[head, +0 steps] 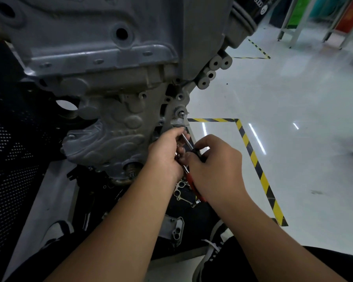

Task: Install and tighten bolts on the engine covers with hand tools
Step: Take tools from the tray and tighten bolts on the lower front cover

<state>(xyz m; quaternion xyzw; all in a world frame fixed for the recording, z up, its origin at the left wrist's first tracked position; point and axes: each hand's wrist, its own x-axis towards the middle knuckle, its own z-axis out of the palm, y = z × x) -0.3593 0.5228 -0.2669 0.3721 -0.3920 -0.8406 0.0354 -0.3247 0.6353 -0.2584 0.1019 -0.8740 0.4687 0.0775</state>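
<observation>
Black oil filter (pixel 261 9) bears four rings; both hands (pixel 165 151) (pixel 216 159) grip a red-handled ratchet (pixel 193 183).

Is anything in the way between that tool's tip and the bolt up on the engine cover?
Nothing visible. The metal shaft runs from the left hand straight up toward the bolt on the engine cover. The right hand grips the handle lower down.

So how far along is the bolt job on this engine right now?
Done: the gray cover sits on the engine, with a bolt head showing at its left corner. In hand: the left hand and right hand both grip a ratchet with a red handle beside the cover. Left: a loose bracket and a gasket lie below, and the total bolt count can't be judged.
</observation>
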